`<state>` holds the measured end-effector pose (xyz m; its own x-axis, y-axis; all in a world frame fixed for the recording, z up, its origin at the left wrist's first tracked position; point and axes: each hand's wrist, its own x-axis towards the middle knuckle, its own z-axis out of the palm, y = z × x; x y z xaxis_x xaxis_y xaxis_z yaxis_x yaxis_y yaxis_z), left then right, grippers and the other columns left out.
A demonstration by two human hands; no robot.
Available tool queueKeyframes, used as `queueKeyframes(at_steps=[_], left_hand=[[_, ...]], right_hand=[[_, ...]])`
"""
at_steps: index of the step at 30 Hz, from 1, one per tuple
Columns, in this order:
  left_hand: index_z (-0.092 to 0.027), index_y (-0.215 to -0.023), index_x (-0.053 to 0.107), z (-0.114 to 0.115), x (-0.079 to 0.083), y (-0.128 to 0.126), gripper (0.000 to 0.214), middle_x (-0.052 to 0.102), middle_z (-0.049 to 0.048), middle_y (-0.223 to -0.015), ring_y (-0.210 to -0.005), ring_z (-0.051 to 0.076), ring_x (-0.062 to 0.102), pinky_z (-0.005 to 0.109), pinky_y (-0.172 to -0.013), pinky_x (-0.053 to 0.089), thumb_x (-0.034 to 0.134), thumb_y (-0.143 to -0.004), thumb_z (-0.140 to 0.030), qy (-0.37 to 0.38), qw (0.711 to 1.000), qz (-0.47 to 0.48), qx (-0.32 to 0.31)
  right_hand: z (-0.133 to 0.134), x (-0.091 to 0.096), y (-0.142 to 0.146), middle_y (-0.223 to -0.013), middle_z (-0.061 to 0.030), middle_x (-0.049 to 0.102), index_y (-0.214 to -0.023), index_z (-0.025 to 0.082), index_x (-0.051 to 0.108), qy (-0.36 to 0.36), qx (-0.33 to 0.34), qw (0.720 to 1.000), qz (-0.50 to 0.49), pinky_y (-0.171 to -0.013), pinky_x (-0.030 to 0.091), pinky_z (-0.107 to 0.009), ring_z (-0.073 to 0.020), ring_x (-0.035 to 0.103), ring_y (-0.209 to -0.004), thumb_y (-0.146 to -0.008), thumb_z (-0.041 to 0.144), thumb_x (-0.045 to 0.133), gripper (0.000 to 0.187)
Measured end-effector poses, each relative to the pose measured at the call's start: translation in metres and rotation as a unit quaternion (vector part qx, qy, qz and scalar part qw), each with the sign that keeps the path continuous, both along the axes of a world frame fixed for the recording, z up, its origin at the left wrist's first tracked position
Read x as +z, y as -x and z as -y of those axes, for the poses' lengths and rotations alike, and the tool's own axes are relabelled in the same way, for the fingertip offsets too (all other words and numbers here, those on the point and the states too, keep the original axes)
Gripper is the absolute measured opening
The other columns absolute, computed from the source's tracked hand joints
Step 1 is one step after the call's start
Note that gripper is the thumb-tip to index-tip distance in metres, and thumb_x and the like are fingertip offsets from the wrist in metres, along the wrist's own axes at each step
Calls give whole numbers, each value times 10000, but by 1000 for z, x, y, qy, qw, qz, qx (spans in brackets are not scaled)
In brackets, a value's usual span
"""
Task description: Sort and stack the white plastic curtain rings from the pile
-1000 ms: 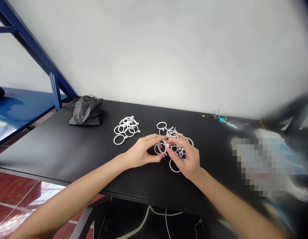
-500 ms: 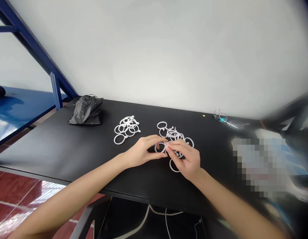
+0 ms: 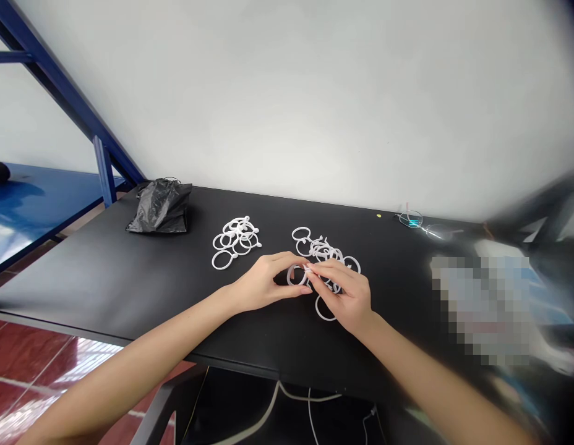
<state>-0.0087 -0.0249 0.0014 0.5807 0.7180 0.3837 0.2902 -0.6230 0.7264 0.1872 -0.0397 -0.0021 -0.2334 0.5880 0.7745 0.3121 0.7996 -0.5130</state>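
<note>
My left hand (image 3: 268, 281) grips a white plastic ring (image 3: 290, 276) between thumb and fingers, near the middle of the black table. It looks like a curtain ring with a small eyelet. Fingertips of my right hand (image 3: 345, 293) pinch the same ring at its right side, where a small white part shows; its exact shape is covered by the fingers. Behind and under my right hand lies a loose pile of white rings (image 3: 321, 250), one of them (image 3: 323, 308) below the others. Left of my hands is a second heap of rings (image 3: 235, 238) with small eyelets.
A crumpled black plastic bag (image 3: 161, 207) sits at the table's back left. Eyeglasses (image 3: 412, 219) lie near the wall at the back right. Clear and blue plastic packaging (image 3: 544, 290) covers the right side, partly blurred. Cables (image 3: 268, 411) hang below the front edge.
Both hands stay in nearly the same place. My right fingers have shifted very slightly left against the ring. The two heaps look unchanged.
</note>
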Motion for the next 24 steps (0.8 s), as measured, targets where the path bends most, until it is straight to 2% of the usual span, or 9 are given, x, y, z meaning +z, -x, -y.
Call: queueKeyframes(at_steps=[5,11,20,24], left_hand=[[-162,-1255,563,-1,-3,1,468,644,109,-1127,-935,181,622,311,-853,523,680,-859,-381,-14,1000,5,-4],[-163,-1204,592,-2,-5,1,382,641,91,-1041,-875,165,607,291,-781,528,630,-895,-384,-15,1000,-11,-14],[-160,-1120,617,0,-2,0,324,655,85,-1054,-873,164,612,284,-780,523,623,-897,-395,-23,999,-27,-12],[-176,-1162,590,-1,0,2,329,668,75,-1054,-879,170,626,306,-821,512,604,-913,-389,-58,997,-58,6]], right_hand=[[-1,-4,0,-801,-52,730,-994,190,729,5,4,1000,-8,-601,582,-308,-172,682,-671,-826,44,648,237],[-1,-3,-2,-790,-62,720,-953,165,719,32,26,999,-11,-619,569,-301,-167,674,-685,-824,24,651,202],[-1,-3,-4,-805,-43,722,-908,196,715,45,31,999,2,-618,570,-287,-158,680,-691,-843,62,647,164],[-2,-5,-3,-818,-34,737,-991,215,715,42,17,999,-8,-649,584,-301,-166,695,-703,-842,83,654,208]])
